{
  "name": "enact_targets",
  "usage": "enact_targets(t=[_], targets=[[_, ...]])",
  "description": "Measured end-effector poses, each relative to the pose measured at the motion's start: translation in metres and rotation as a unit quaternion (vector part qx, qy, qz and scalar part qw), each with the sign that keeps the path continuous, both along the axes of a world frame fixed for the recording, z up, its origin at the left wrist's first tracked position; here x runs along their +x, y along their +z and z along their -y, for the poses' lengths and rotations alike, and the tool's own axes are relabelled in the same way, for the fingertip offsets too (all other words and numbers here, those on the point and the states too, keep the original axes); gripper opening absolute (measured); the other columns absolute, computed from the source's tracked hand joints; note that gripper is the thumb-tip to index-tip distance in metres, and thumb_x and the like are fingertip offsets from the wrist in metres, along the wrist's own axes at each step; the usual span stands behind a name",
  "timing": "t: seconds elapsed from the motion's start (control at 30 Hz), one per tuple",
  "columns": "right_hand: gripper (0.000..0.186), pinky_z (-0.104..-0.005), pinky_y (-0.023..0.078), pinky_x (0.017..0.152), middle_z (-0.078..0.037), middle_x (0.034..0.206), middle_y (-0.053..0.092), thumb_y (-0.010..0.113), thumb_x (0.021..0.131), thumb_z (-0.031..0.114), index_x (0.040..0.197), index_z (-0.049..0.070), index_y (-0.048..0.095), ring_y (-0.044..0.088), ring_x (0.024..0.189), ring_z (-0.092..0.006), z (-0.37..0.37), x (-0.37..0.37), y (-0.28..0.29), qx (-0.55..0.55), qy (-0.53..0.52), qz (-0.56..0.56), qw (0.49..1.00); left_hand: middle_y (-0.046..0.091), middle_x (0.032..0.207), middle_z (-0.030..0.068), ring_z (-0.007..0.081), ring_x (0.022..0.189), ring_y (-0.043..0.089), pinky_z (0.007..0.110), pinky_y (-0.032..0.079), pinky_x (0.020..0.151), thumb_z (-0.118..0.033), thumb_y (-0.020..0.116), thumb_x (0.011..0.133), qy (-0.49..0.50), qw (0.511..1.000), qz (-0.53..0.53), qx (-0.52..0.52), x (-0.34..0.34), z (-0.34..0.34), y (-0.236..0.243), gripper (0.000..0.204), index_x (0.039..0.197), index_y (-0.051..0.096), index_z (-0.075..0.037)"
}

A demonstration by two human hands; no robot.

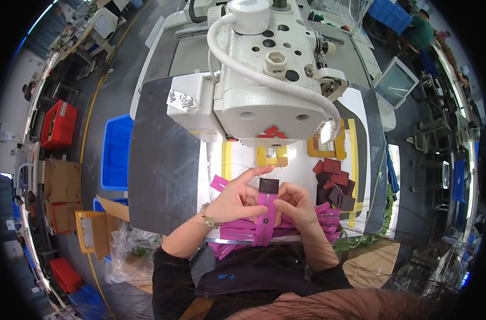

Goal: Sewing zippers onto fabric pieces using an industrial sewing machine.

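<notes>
At the near edge of the sewing table (163, 176), just above the person's dark sleeves, both hands are working on one magenta strap (265, 221). The strap is lying upright in the picture, running from the table edge up between the two hands, and a small dark brown patch (268, 185) is sitting at its upper end. The left hand (235, 200) is resting with its fingers on the left side of the strap, the index finger is stretching out toward the machine, and a beaded bracelet (207, 216) is circling its wrist. The right hand (295, 204) is curling its fingers closed against the right side of the same strap, pinching it just below the patch. Under both hands a pile of magenta straps (237, 230) is spreading left and right along the table edge. A little farther, to the right, a heap of dark red and brown patches (336, 186) is lying on the white plate. Beyond the hands, yellow frame markings (269, 156) are showing under the needle area, and above them the big white sewing machine head (264, 90) is filling the middle. Far to the left, a blue bin (115, 152) and a red crate (59, 124) are standing on the floor.
</notes>
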State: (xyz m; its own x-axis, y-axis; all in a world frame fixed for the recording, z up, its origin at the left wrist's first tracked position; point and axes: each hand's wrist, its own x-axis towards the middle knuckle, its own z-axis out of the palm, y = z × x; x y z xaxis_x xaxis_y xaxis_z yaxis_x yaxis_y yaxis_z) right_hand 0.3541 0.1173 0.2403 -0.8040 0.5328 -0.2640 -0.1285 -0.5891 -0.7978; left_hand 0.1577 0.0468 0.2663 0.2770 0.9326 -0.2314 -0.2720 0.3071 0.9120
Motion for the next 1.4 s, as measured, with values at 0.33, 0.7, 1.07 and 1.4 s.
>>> enact_targets(t=[0.33,0.7,1.07,1.4], targets=[[0.013,-0.0223,0.051,0.051,-0.006,0.071,0.062,0.063,0.086,-0.001,0.084,0.002,0.051,0.062,0.059,-0.0109,0.001,-0.001,0.001,0.008,0.003,0.026,1.0,0.066,0.076,0.0024,0.0049,0.063,0.06,0.02,0.048,0.057,0.006,0.062,0.082,0.017,0.999,0.041,-0.002,0.004,-0.001,0.001,0.082,0.148,0.015,-0.009],[0.014,-0.0214,0.051,0.051,-0.005,0.071,0.062,0.065,0.085,0.001,0.082,0.003,0.051,0.061,0.059,-0.0094,0.003,0.0,0.0,0.02,0.007,0.03,0.999,0.068,0.082,0.0046,0.0051,0.066,0.06,0.021,0.047,0.059,0.005,0.062,0.083,0.011,0.999,0.042,0.012,0.003,0.002,-0.002,0.083,0.149,0.014,-0.009],[0.01,-0.0214,0.049,0.048,-0.004,0.069,0.06,0.059,0.091,0.005,0.087,0.002,0.05,0.061,0.057,-0.0093,0.0,-0.002,-0.001,0.015,-0.023,0.036,0.999,0.064,0.074,0.0023,0.0074,0.061,0.061,0.021,0.049,0.057,0.004,0.066,0.081,0.063,0.996,0.043,-0.043,0.008,-0.003,-0.003,0.08,0.145,0.021,-0.008],[0.023,-0.0221,0.049,0.056,-0.007,0.073,0.061,0.056,0.089,0.0,0.106,0.004,0.042,0.064,0.064,-0.014,-0.001,0.0,0.0,0.026,0.054,0.025,0.998,0.066,0.078,0.0044,0.0105,0.06,0.063,0.022,0.05,0.056,0.004,0.06,0.086,0.1,0.994,0.033,-0.011,0.001,-0.005,-0.009,0.069,0.143,0.023,-0.005]])
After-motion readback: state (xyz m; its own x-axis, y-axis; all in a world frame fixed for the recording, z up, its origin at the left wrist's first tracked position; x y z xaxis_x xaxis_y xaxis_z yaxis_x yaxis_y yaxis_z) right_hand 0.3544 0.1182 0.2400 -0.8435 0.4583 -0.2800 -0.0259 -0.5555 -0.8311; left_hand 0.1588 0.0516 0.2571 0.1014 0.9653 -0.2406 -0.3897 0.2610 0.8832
